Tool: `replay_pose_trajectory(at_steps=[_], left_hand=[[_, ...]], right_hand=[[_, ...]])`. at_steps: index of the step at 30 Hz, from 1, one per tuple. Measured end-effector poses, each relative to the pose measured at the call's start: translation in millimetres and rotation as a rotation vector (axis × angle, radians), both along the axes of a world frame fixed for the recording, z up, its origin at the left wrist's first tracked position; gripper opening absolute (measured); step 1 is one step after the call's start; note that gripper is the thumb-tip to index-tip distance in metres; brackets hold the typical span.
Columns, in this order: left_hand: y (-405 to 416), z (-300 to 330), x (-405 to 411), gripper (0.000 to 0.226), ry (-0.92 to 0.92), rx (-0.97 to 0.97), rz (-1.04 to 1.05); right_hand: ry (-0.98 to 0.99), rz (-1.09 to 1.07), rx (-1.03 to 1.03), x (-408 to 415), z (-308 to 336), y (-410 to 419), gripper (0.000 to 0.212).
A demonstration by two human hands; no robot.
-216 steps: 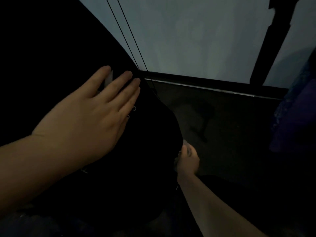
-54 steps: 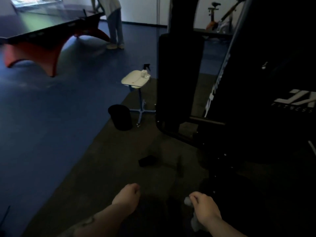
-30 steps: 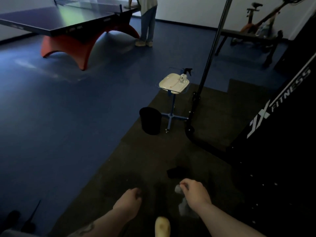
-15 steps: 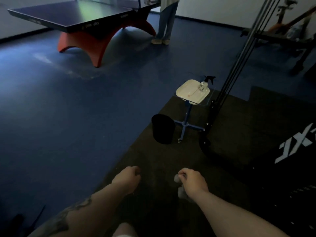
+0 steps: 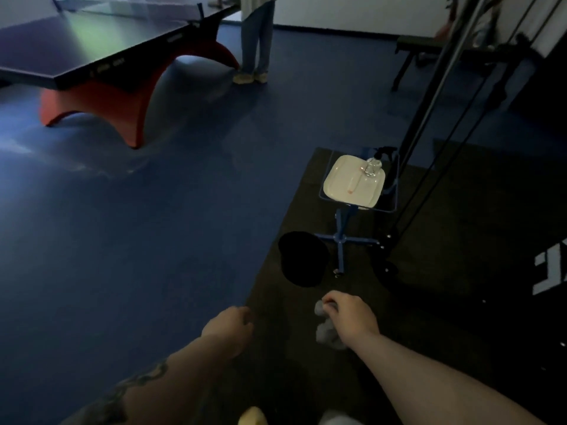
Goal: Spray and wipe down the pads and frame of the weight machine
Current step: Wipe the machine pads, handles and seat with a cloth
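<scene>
My right hand [image 5: 352,317] is closed around a crumpled pale wipe [image 5: 326,331] that hangs below the fingers. My left hand [image 5: 230,328] is curled into a loose fist with nothing in it. Ahead, a clear spray bottle [image 5: 372,167] with a black trigger stands on a white tray [image 5: 346,185] atop a small blue wheeled stand [image 5: 340,237]. The black weight machine frame [image 5: 429,111] with its cables rises at the right, and a dark panel with white lettering [image 5: 549,268] fills the right edge.
A black waste bin [image 5: 302,259] sits on the dark mat left of the stand. A table-tennis table [image 5: 101,56] with a red base stands far left, a person [image 5: 256,38] beside it. A bench [image 5: 429,53] is at the back right.
The view has swung from the machine's pad out to the room and closer to the stand. My right hand keeps hold of the wipe; my left hand has left the pad and hangs curled.
</scene>
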State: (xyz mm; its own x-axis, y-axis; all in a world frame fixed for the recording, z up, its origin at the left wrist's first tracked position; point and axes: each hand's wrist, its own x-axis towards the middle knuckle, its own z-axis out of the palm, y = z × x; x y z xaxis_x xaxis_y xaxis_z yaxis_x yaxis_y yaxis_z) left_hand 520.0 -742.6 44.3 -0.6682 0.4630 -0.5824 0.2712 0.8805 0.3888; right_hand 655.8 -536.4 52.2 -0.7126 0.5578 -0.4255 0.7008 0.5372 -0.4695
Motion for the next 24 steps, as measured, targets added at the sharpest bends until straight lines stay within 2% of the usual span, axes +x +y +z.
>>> replay_pose_trajectory(at_steps=[4,11,20,24], left_hand=[[20.1,0.6,-59.2,0.025,0.031,-0.055,-0.107],[90.7,-5.3,-133.2,0.029,0.031,0.008,-0.269],[176.7,-17.5,-250.3,0.027,-0.012,-0.057,-0.293],[222.7,-20.2,-299.2,0.029,0.04,-0.051,-0.319]], right_hand=[[0.018,-0.032,-0.01,-42.6,6.6,5.5,0.015],[-0.029,-0.167,-0.004,-101.7,-1.9,50.6,0.016],[-0.026,-0.36,-0.043,-177.1,-34.9,130.4,0.014],[-0.059,-0.371,-0.068,-209.0,-43.9,157.6,0.014]])
